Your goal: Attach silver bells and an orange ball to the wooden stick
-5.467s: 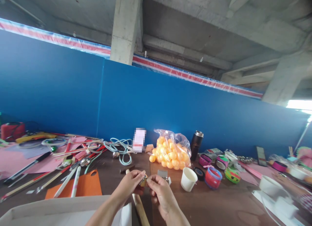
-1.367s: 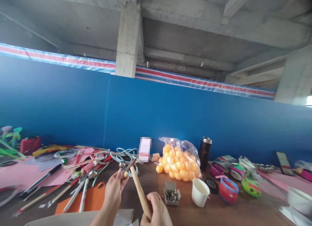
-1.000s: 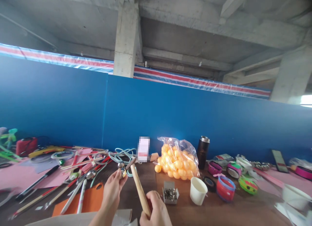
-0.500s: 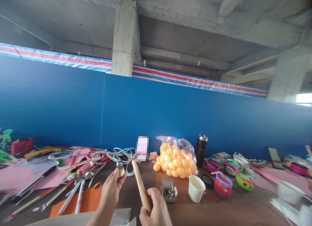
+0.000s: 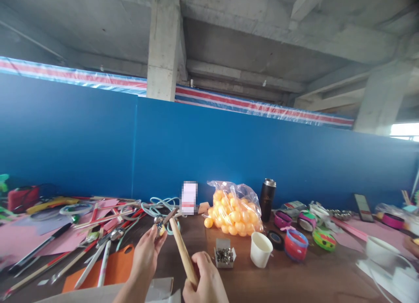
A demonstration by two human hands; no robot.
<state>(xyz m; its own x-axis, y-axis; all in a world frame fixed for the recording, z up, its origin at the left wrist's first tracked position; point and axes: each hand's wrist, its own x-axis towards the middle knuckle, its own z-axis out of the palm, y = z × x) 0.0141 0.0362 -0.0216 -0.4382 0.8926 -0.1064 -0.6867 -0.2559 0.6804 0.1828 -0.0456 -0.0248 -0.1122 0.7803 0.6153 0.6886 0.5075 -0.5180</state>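
My left hand (image 5: 146,253) pinches a small item made of shiny silver balls (image 5: 159,224) with a yellowish part below them. Fingers of my right hand (image 5: 205,277) wrap round a light wooden handle (image 5: 184,253). This handle slants up and left, and a dark tool head (image 5: 169,217) at its top reaches close to the silver balls; whether they touch is unclear. Right of my right hand is a small open box (image 5: 224,255) of metal bits, with a white paper cup (image 5: 261,250) beside it.
Orange balls fill a clear bag (image 5: 235,216) near a dark bottle (image 5: 268,200). Paper, sticks and pens (image 5: 104,263) clutter the left, with an orange sheet (image 5: 121,266). Colourful round pouches (image 5: 295,245) and cups stand right. A person's hand shows at the right edge. Behind rises a blue partition (image 5: 209,141).
The tool's head has swung closer to the silver balls in my left hand. The whole view has shifted slightly, with most things a little further left.
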